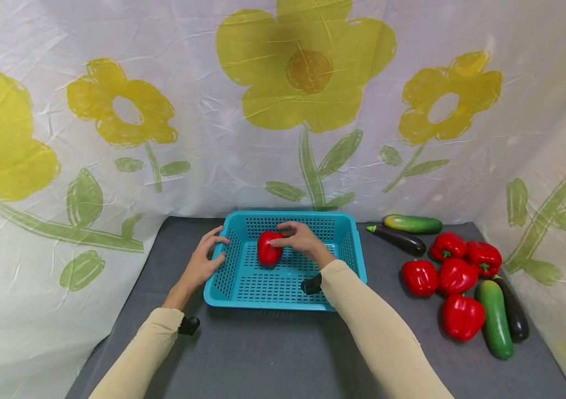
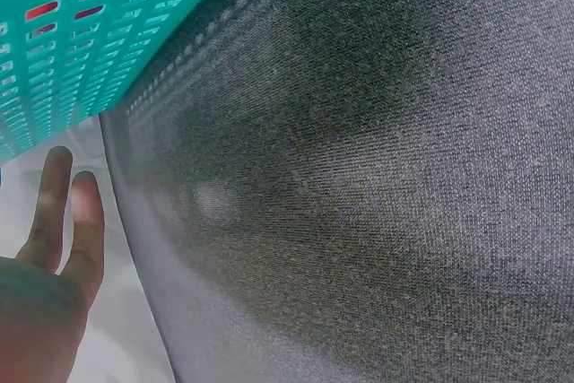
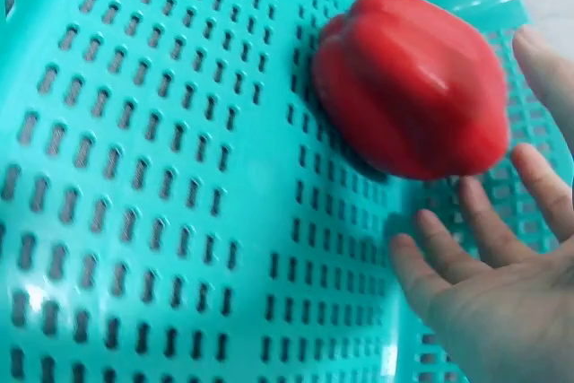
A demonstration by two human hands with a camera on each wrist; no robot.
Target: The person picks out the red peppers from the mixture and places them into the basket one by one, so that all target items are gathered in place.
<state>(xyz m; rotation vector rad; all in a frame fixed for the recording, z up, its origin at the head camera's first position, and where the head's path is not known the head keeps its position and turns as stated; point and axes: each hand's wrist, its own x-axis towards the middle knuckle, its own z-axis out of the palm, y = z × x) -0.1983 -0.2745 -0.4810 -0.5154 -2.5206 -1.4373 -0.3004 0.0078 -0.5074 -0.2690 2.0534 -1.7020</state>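
A red bell pepper (image 1: 269,248) lies in the left half of a blue-green perforated plastic basket (image 1: 283,306). My right hand (image 1: 302,239) is inside the basket, just right of the pepper. In the right wrist view, the fingers of the right hand (image 3: 489,284) are spread beside the pepper (image 3: 413,85) and do not wrap round it; whether a fingertip touches it I cannot tell. My left hand (image 1: 204,260) is at the basket's left rim with fingers apart. From the left wrist view, the left hand (image 2: 54,284) shows extended fingers next to the basket's outer wall (image 2: 99,51).
Right of the basket lie several red bell peppers (image 1: 456,275), two eggplants, one at the back (image 1: 397,240) and one at the right edge (image 1: 512,310), and two cucumbers, one green (image 1: 494,318) and one yellow-green (image 1: 412,224). Behind the grey tablecloth (image 1: 273,354) hangs a flowered curtain (image 1: 203,166).
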